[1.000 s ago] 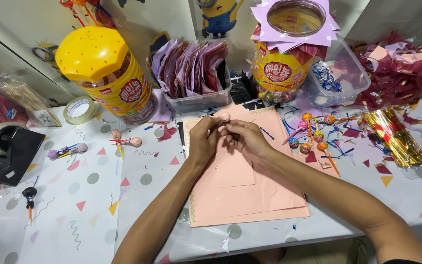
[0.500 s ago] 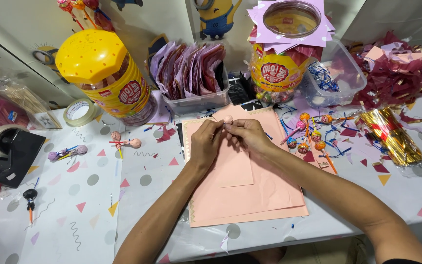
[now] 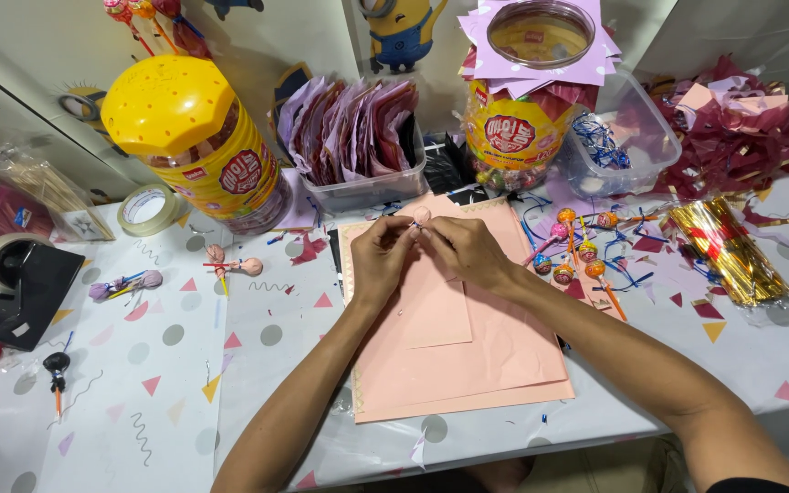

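Both hands meet over the far edge of a stack of salmon-pink paper sheets point(image 3: 468, 338) lying on the counter point(image 3: 139, 383). Between the fingertips sits a small round lollipop wrapped in pale pink paper point(image 3: 421, 216), its head poking up just above the thumbs. The left hand point(image 3: 379, 260) has its grip pinched on the wrap below the head; the right hand point(image 3: 468, 251) pinches it from the other side, fingers curled in tight.

Compared with a second ago, hands and lollipop sit in almost the same spot; only the fingers have shifted slightly.

A tall yellow plastic candy jar with a red round label point(image 3: 198, 141) stands at the far left. A second yellow jar with a red label point(image 3: 515, 132), topped with purple paper, stands behind the sheets. A clear bin of purple and pink foil packets point(image 3: 353, 137) sits between them.
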